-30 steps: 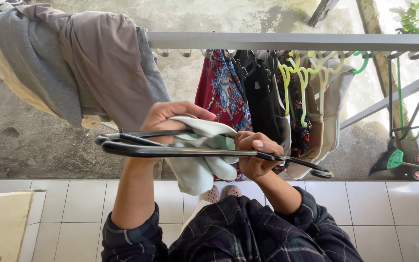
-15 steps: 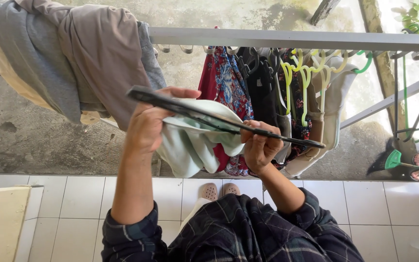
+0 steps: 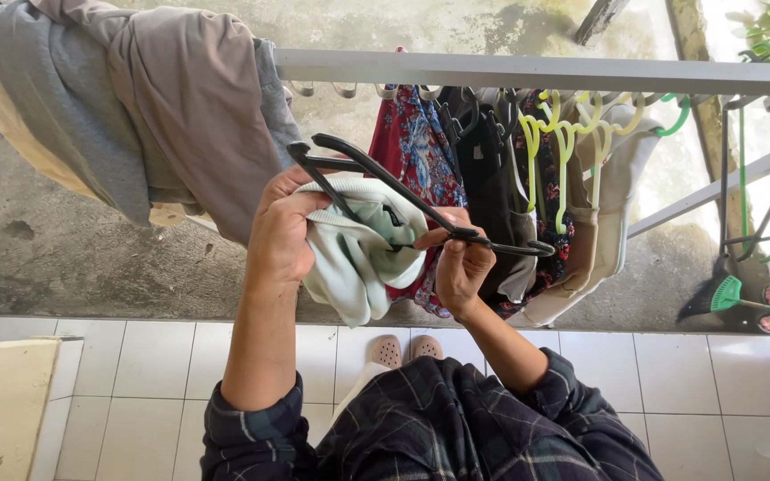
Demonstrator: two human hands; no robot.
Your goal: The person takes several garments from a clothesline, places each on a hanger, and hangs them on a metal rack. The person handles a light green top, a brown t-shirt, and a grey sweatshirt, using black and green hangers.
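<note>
Both forearms rise from rolled plaid sleeves toward the grey rail [image 3: 536,75]. The left hand [image 3: 280,233] is turned with its back to the camera, fingers curled in a closed grip around a bunched pale mint cloth [image 3: 358,258], thumb pressing along its upper edge. The right hand [image 3: 462,264] is lower and to the right, its grip pinched shut on the black hanger [image 3: 403,200] near the middle of its bar, thumb and forefinger meeting over the plastic.

The cloth is soft, light green-white, folded over itself with a rounded ribbed edge on top and a loose lobe hanging down. The hanger is thin black plastic, tilted so its left end sits high above the left hand and its right end slopes down past the right hand.

The cloth lies between the two hands, draped around the hanger's lower arm, it seems, though the folds hide exactly how it is threaded. It hangs just in front of a red floral garment [image 3: 412,147] on the rail, beside a brown garment [image 3: 198,116] draped at left.
</note>
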